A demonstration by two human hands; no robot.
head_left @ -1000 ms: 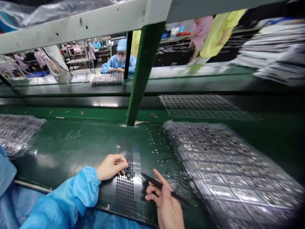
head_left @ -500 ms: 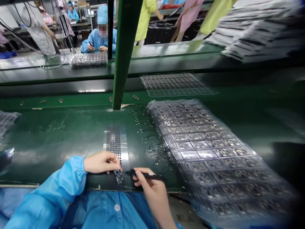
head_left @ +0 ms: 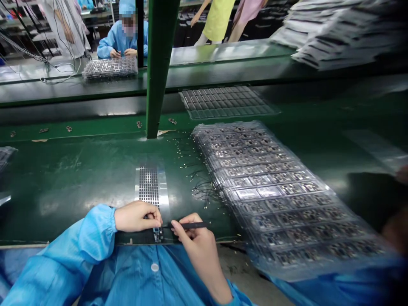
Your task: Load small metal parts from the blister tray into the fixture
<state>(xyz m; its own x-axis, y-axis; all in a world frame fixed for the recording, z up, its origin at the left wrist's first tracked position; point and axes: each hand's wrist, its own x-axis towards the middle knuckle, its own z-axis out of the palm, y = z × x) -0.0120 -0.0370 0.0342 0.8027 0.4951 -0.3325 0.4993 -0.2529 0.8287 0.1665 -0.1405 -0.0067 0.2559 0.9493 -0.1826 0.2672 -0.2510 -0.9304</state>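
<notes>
A left hand [head_left: 137, 216] closes over the near end of a perforated metal strip [head_left: 148, 185] on a green table [head_left: 63, 178], a small dark part [head_left: 157, 234] at its tip, while the right hand [head_left: 197, 250] holds black tweezers [head_left: 194, 225] just beside it. One slip of the tips could flick the part away, lost among loose metal bits [head_left: 188, 170] by a clear tray stack [head_left: 264, 187].

Electronics assembly factory floor. Long green conveyor desk [head_left: 63, 178] runs across view; perforated metal strip [head_left: 148, 187] lies on it, beside stacked clear plastic trays [head_left: 264, 187] of small components. Co-worker in blue smock and cap [head_left: 123, 38] sits at the next station; people in yellow and pink smocks [head_left: 218, 19] stand beyond.
</notes>
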